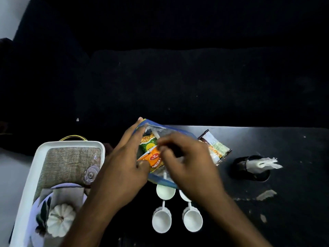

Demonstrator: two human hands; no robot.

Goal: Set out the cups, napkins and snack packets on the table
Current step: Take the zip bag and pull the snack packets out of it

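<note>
At the far left, a white tray [38, 154] with a printed pumpkin picture is lying partly on the dark worktop [293, 202], and a clear round lid-like item [90, 173] is resting near its right rim. Just right of the tray, the left hand [124, 164] is being held over the worktop with its fingers spread and extended; its thumb and fingertips are pressed against the left edge of a clear zip bag [160, 132], which is being gripped there. Inside that bag, an orange and green snack packet [153, 154] is showing between the two hands. The right hand [185, 161] is blurred; its fingers are curled over the right part of the bag, and whether they are pinching the bag or the packet cannot be told. Below the hands, four white cups [161, 220] are standing in two rows on the worktop, the far pair partly covered by the bag and the right wrist. Just right of the right hand, a second snack packet [215, 148] with a dark border is lying flat on the worktop, apart from the bag. Further right, a black holder [240, 164] is lying on its side, with white napkins [263, 164] sticking out of its mouth. Pale scuff marks are showing on the worktop nearer the right edge.
</note>
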